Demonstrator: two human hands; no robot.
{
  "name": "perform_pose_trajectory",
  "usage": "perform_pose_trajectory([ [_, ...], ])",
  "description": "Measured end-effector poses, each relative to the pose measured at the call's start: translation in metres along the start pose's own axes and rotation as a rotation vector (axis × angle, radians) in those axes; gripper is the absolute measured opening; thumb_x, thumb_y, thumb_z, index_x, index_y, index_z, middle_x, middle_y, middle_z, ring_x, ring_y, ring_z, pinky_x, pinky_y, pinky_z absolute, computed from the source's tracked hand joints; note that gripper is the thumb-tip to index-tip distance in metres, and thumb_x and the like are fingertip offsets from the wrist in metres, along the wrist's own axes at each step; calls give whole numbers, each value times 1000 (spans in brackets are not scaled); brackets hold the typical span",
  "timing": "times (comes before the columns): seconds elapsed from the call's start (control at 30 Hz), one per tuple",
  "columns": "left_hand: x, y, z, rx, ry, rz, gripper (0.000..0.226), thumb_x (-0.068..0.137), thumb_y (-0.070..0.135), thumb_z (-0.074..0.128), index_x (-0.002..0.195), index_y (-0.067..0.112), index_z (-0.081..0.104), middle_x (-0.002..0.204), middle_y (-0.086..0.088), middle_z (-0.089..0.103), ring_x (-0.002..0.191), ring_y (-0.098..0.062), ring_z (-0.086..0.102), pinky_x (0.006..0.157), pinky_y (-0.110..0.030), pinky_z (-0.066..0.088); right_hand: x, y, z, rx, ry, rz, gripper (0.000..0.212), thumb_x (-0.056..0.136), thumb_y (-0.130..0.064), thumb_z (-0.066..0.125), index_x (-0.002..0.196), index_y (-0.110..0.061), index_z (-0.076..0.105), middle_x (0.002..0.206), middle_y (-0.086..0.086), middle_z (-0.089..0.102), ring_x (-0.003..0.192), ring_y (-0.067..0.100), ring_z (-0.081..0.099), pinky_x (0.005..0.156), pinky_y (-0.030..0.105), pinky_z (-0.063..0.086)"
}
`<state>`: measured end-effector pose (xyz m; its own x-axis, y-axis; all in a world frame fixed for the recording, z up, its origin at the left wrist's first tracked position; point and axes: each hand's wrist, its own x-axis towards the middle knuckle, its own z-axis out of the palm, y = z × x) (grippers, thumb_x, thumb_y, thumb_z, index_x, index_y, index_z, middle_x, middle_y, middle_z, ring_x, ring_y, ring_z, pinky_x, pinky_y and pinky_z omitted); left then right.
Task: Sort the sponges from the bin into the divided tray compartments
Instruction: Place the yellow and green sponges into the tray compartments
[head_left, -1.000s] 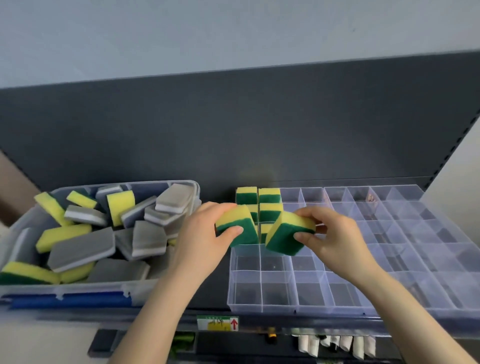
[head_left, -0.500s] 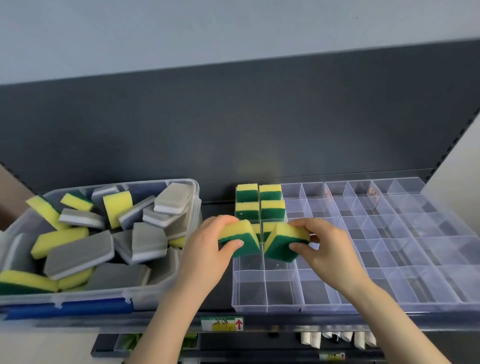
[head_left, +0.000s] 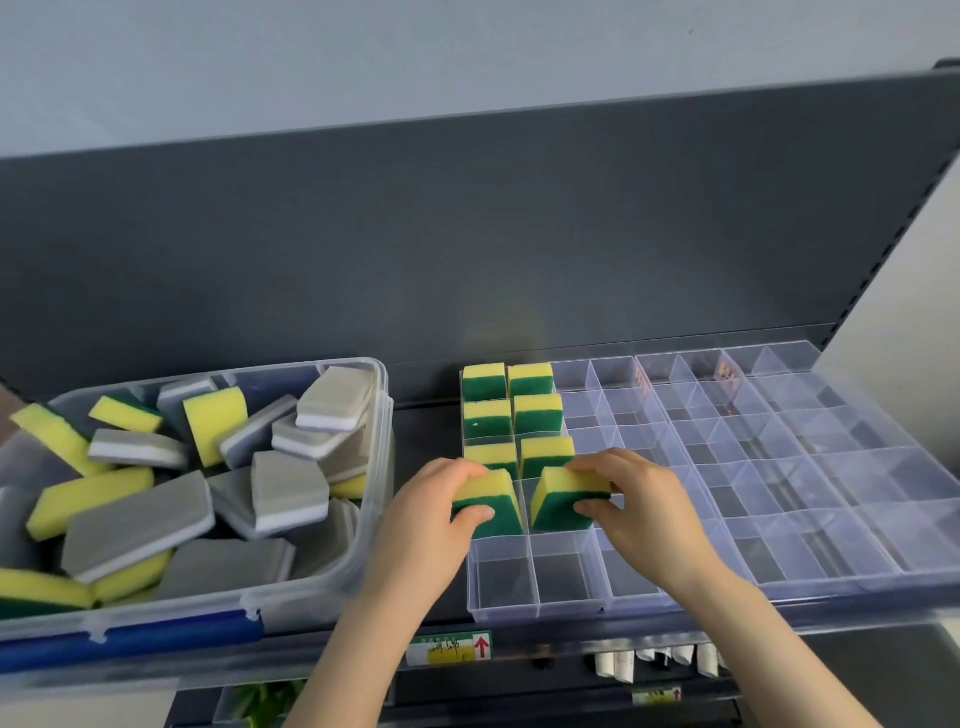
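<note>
My left hand grips a yellow-and-green sponge standing in the fourth compartment of the left column of the clear divided tray. Beside it, my right hand pinches a second yellow-and-green sponge set in the neighbouring compartment. Behind them, several more yellow-green sponges stand in two columns of three rows. The clear bin on the left holds several grey and yellow sponges.
Tray and bin sit on a dark shelf with a dark back panel. A label with a red arrow is on the shelf's front edge. Most tray compartments to the right hold nothing.
Both hands have lowered their sponges from above the tray down into the fourth-row compartments. The view has shifted slightly.
</note>
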<state>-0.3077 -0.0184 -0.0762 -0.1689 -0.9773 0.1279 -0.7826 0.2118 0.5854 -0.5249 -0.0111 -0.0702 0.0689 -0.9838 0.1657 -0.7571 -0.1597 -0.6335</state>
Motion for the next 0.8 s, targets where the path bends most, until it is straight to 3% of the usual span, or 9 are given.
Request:
perform_pose_trajectory([
  [0.4, 6, 1, 12, 104, -165, 11, 29, 89, 25, 64, 118, 28, 59, 123, 16, 55, 105, -4, 53, 80, -13, 37, 14, 7, 18, -163, -213, 73, 37, 82, -16, 68, 117, -25, 63, 115, -7, 63, 98, 17, 57, 78, 20, 42],
  [0.63, 9, 0, 20, 149, -186, 1, 30, 91, 25, 62, 120, 27, 58, 126, 14, 56, 109, -8, 55, 83, -16, 39, 13, 14, 29, -188, -216, 93, 34, 84, -15, 63, 117, -26, 64, 114, -6, 65, 102, 18, 58, 82, 21, 43],
  [0.8, 8, 2, 20, 170, -186, 23, 37, 91, 27, 61, 128, 28, 54, 130, 13, 54, 114, -8, 53, 87, -18, 41, 12, 15, 29, -215, -237, 18, 30, 84, -15, 61, 112, -25, 64, 107, -6, 64, 94, 17, 56, 73, 20, 41],
])
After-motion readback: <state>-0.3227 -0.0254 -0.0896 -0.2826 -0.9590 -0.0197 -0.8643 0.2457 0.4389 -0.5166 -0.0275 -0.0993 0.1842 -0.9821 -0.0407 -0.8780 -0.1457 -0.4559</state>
